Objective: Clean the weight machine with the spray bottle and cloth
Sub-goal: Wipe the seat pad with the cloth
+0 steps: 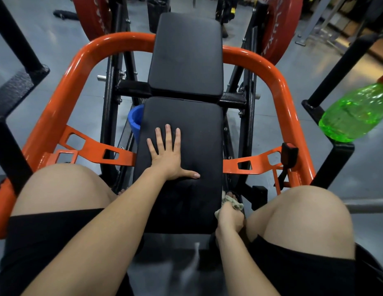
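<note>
Head | your left hand (169,157) splayed flat on black padded seat (197,122) | right hand (229,221) clutching crumpled beige cloth (233,204) | risk: green plastic spray bottle (355,112) topples if bumped.

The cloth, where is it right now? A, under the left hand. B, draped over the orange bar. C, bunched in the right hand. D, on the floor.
C: the right hand grips the cloth at the right edge of the black pad, while the left hand lies flat on the pad.
</note>
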### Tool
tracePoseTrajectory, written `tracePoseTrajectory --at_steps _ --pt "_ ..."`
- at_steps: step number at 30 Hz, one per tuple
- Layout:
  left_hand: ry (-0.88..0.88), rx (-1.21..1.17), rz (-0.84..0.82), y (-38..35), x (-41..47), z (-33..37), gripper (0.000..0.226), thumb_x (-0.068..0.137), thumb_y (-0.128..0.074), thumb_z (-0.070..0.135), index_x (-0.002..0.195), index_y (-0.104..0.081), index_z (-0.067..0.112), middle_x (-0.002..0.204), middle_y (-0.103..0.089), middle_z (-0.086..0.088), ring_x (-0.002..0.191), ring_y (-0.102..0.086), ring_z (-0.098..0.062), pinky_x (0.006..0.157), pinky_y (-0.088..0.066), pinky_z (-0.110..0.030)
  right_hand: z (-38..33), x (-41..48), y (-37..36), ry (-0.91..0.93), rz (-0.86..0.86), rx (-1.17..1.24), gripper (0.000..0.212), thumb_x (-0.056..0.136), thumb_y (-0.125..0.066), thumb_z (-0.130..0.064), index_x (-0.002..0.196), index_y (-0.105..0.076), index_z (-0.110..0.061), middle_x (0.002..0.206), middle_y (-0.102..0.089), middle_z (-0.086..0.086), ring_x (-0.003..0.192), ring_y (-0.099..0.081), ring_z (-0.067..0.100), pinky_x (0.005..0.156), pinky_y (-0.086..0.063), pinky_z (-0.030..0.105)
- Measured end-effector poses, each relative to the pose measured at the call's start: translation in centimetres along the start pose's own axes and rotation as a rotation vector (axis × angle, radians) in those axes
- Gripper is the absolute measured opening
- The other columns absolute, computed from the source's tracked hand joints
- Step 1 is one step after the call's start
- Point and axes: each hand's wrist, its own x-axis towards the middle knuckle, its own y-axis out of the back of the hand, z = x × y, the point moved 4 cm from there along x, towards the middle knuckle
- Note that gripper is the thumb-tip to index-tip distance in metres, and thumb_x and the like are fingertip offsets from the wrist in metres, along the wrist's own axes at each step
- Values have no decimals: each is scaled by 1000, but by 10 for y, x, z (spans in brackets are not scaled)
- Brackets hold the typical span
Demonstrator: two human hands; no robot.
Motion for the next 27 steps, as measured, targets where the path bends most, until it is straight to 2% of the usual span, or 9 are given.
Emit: tracePoseTrajectory --at_steps 3,6,8,10,13,17,20,23,27 --pt "4 0 2 0 1 -1 163 48 -54 102 143 47 19 143 60 -12 131 54 -42 107 28 -67 1 -2 -3 -5 2 90 36 86 -58 -31 113 -70 -10 106 -71 8 97 -66 34 93 -53 44" --pt "6 -6 -10 0 1 0 163 48 -55 102 144 47 19 144 59 -13 131 53 -42 106 29 -67 -2 -3 -1 64 -8 112 24 88 -59 -27 103 -71 -13 93 -72 1 89 -66 28 83 -51 38" --pt "5 8 -12 1 1 0 162 49 -55 102 144 46 18 144 59 -13 131 53 -42 106 28 -67 -8 -7 -3 133 -19 178 22 87 -59 -27 102 -72 -17 83 -72 -3 87 -69 24 87 -53 40" --pt "10 5 -9 0 1 -1 162 49 -55 102 144 46 18 144 59 -13 131 53 -42 107 27 -68 -13 -11 -7 223 -23 210 23 85 -59 -33 101 -70 -23 89 -73 -3 92 -69 25 95 -53 45" --pt "7 -2 -4 -1 1 -2 162 49 -54 102 144 46 18 144 59 -13 132 53 -42 109 26 -68 -18 -19 -10 295 -29 234 38 74 -55 -46 100 -70 -23 101 -73 1 100 -67 28 100 -51 49" --pt "5 3 3 -1 0 -1 162 49 -55 102 145 46 18 144 59 -12 132 53 -42 110 25 -68 -20 -27 -10 346 -29 237 51 73 -53 -47 114 -68 -21 113 -72 4 110 -65 29 104 -48 46" --pt "6 4 -1 0 -1 -1 162 49 -55 102 145 46 18 145 59 -13 132 53 -42 110 26 -68 -20 -27 -7 330 13 240 40 83 -58 -40 116 -68 -20 115 -72 7 111 -64 31 104 -48 46" --pt "4 7 -5 -1 0 0 162 50 -55 101 144 47 18 144 59 -13 131 54 -42 109 26 -68 -20 -23 -4 276 54 264 44 86 -56 -39 119 -68 -15 116 -71 9 112 -63 33 104 -47 44" --pt "4 8 0 -2 1 0 162 49 -55 102 144 47 18 144 59 -12 131 54 -41 110 25 -68 -15 -18 -6 174 105 289 34 92 -56 -29 120 -70 -15 115 -71 11 110 -63 34 99 -49 42"
